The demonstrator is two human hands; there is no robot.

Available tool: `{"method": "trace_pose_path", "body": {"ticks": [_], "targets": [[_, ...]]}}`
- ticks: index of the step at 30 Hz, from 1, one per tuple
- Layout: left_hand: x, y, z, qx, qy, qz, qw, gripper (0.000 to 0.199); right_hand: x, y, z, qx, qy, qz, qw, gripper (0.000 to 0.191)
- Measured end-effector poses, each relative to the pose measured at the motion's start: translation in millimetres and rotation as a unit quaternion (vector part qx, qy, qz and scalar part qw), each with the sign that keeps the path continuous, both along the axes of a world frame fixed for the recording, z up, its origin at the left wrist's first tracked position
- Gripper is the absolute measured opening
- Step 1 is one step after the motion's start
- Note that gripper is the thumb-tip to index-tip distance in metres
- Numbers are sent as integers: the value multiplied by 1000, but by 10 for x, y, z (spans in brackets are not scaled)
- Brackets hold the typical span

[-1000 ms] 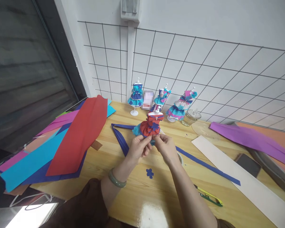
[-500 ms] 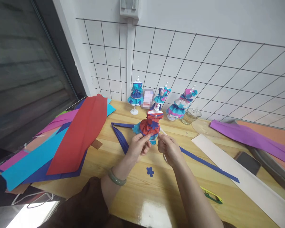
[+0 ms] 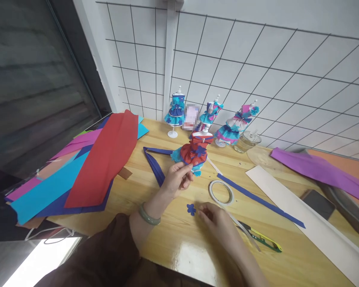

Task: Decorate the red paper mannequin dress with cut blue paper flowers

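A small dress form [image 3: 206, 131] wears a red dress [image 3: 191, 151] with blue trim, a blue flower and light-blue frills. My left hand [image 3: 177, 179] pinches the lower edge of its skirt. A cut-out blue flower [image 3: 191, 209] lies flat on the table. Right beside it is my right hand [image 3: 217, 223], its fingers curled in and the tips close to the petals; whether they touch it, or pinch anything small, I cannot tell. Past that hand lies a roll of double-sided tape [image 3: 211, 191], with a loose white strip running toward a yellow-green cutter [image 3: 266, 241].
Three dressed forms [image 3: 174, 115] stand at the back by a glass cup [image 3: 247, 141]. Coloured paper sheets [image 3: 101, 159] pile up on the left. A blue strip [image 3: 263, 199], a pale sheet [image 3: 305, 223], purple paper [image 3: 314, 171] and a dark phone-like slab [image 3: 318, 203] lie right.
My right hand has left the red skirt and come down toward me, beside the blue flower. The tape roll now shows uncovered. My left hand keeps its pinch. The view has tilted slightly downward.
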State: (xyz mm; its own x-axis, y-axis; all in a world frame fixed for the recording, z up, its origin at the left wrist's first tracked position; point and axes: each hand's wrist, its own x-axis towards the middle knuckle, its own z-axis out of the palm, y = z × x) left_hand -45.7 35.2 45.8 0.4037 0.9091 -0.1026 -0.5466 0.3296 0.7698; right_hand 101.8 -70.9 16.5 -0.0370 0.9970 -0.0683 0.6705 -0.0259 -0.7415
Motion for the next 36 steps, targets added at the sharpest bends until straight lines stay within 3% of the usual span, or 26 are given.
{"method": "trace_pose_path", "body": {"ticks": [4,8,10,12,17,21,25,28,31,36], "targets": [[-3,-6,-4,0,6,-3,1000,29,-86,-162,-50,97,-182,80,975,14],[3,-25,-4,16,27,9,999,32,-140,-143,-215,211,-338,138,907,17],[5,-35,-5,28,40,24,999,34,-144,-107,-274,233,-371,152,886,20],[4,-40,-9,31,50,31,998,35,-133,-80,-269,226,-363,155,891,22],[-2,-29,-33,29,41,27,998,36,-63,-63,-39,117,-176,101,972,19],[-8,-25,-44,22,34,21,999,37,-4,-60,133,15,-12,51,999,22],[-2,-38,-39,37,38,10,999,36,45,-43,246,-68,220,10,973,23],[8,-50,-24,53,43,9,998,35,83,7,307,-64,335,-30,939,20],[14,-59,-5,49,50,9,997,34,86,95,340,-40,378,-57,923,19],[17,-65,-1,26,58,12,998,37,-41,261,402,-10,366,-65,928,18]]}}
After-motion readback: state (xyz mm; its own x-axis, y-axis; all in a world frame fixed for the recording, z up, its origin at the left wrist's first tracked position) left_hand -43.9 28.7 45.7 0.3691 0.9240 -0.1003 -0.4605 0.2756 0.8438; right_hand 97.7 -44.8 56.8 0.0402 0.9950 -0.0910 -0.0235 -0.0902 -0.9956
